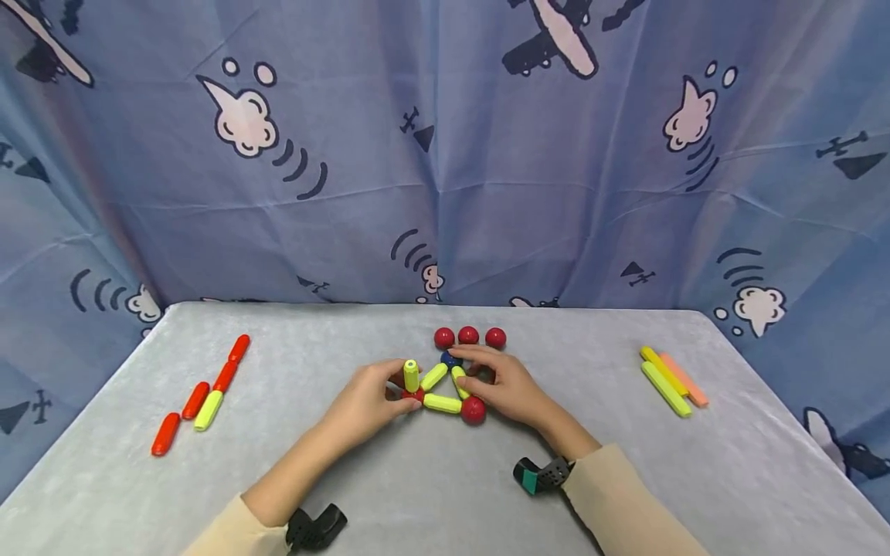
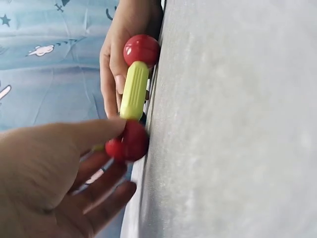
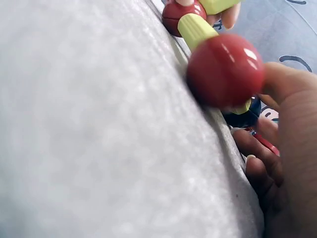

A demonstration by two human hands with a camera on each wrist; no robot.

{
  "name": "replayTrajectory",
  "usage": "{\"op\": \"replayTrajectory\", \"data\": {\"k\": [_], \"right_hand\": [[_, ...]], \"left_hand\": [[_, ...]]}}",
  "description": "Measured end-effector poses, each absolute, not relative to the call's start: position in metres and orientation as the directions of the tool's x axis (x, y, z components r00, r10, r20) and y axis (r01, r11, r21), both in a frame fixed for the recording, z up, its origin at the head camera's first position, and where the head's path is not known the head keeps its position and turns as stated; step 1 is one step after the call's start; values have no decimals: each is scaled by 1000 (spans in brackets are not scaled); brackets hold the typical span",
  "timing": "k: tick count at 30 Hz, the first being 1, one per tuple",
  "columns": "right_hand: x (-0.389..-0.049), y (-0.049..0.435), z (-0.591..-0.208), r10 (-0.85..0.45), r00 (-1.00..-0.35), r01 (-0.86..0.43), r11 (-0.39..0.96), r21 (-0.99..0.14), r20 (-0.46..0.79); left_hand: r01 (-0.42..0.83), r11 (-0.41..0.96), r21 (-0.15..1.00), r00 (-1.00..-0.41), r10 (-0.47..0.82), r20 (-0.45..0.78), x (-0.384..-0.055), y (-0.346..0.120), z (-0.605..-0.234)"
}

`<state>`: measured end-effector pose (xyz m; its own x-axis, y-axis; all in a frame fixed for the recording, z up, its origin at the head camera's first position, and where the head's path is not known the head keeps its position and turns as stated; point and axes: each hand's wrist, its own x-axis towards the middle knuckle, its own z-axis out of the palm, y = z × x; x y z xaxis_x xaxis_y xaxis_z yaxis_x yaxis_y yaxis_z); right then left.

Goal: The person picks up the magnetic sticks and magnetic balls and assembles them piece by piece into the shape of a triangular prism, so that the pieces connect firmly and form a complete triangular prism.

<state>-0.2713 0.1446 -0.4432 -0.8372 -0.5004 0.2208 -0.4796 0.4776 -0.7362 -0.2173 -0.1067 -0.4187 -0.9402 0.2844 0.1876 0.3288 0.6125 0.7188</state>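
Note:
On the table lies a triangle of yellow-green magnetic building rods with a ball at each corner. My left hand (image 1: 361,405) pinches the left red ball (image 2: 134,141) between thumb and fingers. From that corner a short rod (image 1: 412,376) stands upright. At the far corner my right hand (image 1: 506,386) has its index finger on the blue ball (image 1: 447,358) and its thumb against the right-side rod (image 1: 458,377). The near-right corner is a larger-looking red ball (image 1: 473,411), joined by the front rod (image 1: 442,403) to the left corner. Fingers partly cover the blue ball.
Three red balls (image 1: 468,335) sit in a row just behind the triangle. To the left lie several red rods (image 1: 165,434) and a yellow-green one (image 1: 208,411). Yellow, yellow-green and orange sticks (image 1: 684,380) lie at the right. A patterned curtain (image 1: 348,154) hangs behind the table.

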Motion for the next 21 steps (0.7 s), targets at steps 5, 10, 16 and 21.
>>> {"op": "replayTrajectory", "data": {"k": [5, 10, 16, 21], "right_hand": [[-271, 145, -444, -465, -853, -462, 463, -756, 237], [-271, 143, -445, -487, -844, -461, 440, -771, 227], [-270, 144, -445, -519, -835, -439, 426, -791, 183], [-269, 144, -444, -541, -820, -449, 406, -796, 187]], "left_hand": [[236, 644, 728, -972, 151, 181, -220, -110, -418], [193, 679, 708, -980, 97, 173, -221, -116, -420], [194, 635, 748, -979, 79, 188, -222, -119, -430], [178, 595, 784, -983, 77, 164, -226, -121, -434]]}}
